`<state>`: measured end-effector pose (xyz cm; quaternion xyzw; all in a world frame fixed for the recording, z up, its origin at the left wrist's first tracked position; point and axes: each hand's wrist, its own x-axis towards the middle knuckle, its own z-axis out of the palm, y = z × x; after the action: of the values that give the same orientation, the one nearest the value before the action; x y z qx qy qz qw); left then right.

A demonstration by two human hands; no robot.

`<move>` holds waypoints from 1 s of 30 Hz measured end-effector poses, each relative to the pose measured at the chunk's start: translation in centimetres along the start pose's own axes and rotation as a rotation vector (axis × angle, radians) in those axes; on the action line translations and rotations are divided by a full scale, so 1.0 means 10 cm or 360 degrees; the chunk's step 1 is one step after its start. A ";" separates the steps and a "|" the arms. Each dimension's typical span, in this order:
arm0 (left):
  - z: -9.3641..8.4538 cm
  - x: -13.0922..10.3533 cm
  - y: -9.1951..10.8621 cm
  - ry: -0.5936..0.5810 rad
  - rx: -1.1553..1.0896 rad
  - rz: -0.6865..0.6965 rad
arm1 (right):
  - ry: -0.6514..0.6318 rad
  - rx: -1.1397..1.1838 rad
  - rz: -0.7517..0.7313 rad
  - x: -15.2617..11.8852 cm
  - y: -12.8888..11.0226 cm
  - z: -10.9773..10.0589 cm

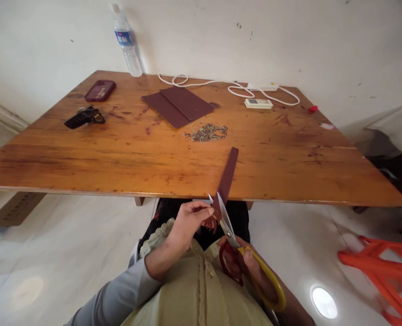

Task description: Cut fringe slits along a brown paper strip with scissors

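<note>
Pinching the near end of the strip [228, 174] between thumb and fingertips, the left hand [187, 219] sits low in the middle of the frame, just beside the parted blades [224, 213] of the scissors [228, 234]. The right hand [255, 270] is curled round the handles [279, 294]. The strip slants up and right, its far end over the table [85, 167] near the frame's centre.

The likeliest mishap is a nick: the left fingertips lie so near the blades that a slipping pinch, or a squeeze slightly off line, could catch skin. The narrow fringe [210, 223] by those fingers could tear away if tugged, or mask where the steel bites. With no firm backing visible at the cut, the strip could twist between the blades and come out ragged. Offcuts might drop to the floor [102, 244], since the cutting point lies outside the table's front edge, well apart from the pile [205, 132] above centre.
</note>
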<state>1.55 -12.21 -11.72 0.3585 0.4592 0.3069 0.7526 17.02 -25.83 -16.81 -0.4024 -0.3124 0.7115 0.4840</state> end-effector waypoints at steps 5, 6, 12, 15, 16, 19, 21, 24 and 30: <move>-0.04 -0.01 -0.03 -0.0076 0.0007 -0.0026 | -0.0045 -0.0025 0.0045 -0.04 0.00 -0.02; -0.05 -0.02 -0.03 -0.0073 -0.0001 -0.0023 | -0.0032 -0.0047 0.0040 -0.05 0.00 -0.02; -0.04 -0.06 -0.05 -0.0038 -0.0061 -0.0011 | 0.0151 -0.0229 0.0071 -0.14 -0.02 -0.01; -0.05 -0.05 -0.06 -0.0060 -0.0077 -0.0040 | 0.0140 -0.0201 0.0065 -0.15 0.01 -0.05; -0.05 -0.05 -0.06 -0.0067 -0.0085 -0.0053 | 0.0138 -0.0193 0.0066 -0.15 0.03 -0.07; -0.07 -0.05 -0.08 -0.0086 -0.0086 -0.0067 | 0.0110 -0.0147 0.0105 -0.14 0.07 -0.11; -0.07 -0.05 -0.08 -0.0097 -0.0066 -0.0063 | 0.0107 -0.0096 0.0139 -0.13 0.09 -0.13; -0.08 -0.04 -0.08 -0.0123 -0.0026 -0.0048 | 0.0103 -0.0028 0.0181 -0.13 0.11 -0.14; -0.11 -0.02 -0.06 -0.0127 0.0076 -0.0028 | 0.0023 0.0026 0.0164 -0.14 0.05 -0.11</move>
<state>0.57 -12.43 -12.45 0.3843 0.4393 0.2745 0.7642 18.08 -27.22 -17.36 -0.4192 -0.2818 0.7351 0.4522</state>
